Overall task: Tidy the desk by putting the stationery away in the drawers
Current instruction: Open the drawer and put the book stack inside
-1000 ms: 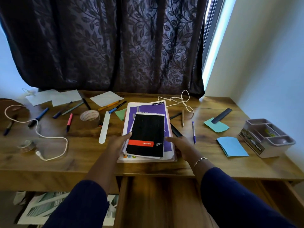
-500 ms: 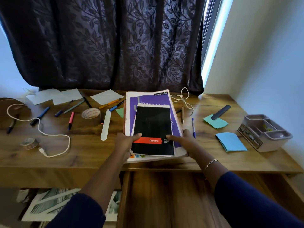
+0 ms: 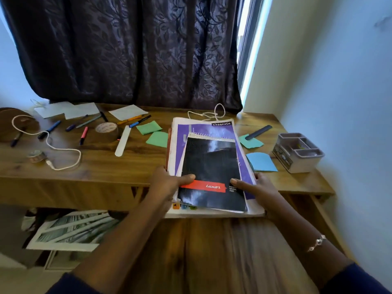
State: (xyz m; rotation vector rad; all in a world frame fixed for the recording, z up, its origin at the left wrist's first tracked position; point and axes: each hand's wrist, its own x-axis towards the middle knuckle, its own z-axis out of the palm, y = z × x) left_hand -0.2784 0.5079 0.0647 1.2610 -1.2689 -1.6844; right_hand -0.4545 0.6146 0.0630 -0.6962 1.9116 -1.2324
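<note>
a: nearest you, the open drawer [image 3: 222, 251] sat under your arms. what did your hands have?

b: your left hand [image 3: 167, 184] and right hand [image 3: 257, 188] each gripped a side of the book stack [image 3: 210, 166], thumbs pressed on the black pad [image 3: 212, 172] on top.

a: and where was the stack?

b: held tilted over the desk [image 3: 106, 164] edge, near end above the drawer.

a: farther out?

b: blue notes [image 3: 262, 162] and a grey organiser [image 3: 297, 151] to your right; green notes [image 3: 157, 139], a tape roll [image 3: 106, 128], pens [image 3: 83, 134] and a white cable [image 3: 63, 153] to your left. the curtain [image 3: 131, 49] hung behind.
</note>
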